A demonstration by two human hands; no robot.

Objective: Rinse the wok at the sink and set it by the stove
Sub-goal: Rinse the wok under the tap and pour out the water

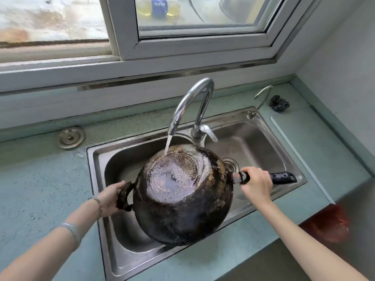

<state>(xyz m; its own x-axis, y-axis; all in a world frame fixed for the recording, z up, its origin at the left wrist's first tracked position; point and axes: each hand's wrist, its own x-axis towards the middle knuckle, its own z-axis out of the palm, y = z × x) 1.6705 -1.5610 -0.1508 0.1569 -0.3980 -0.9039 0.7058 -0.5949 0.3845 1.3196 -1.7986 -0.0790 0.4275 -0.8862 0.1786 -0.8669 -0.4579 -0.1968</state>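
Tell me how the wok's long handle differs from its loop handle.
The long handle is a straight black bar pointing right; the loop handle is a short curved ear on the left. The right hand wraps the long handle; the left hand holds the loop handle. Both join the upturned wok.

Upturned wok [182,195] fills left basin [113,165], faucet [190,106] arching close above, right basin [263,142] mostly open

The upturned wok [182,191] hides its inside; the bottle [158,6] is cut off, blurred.
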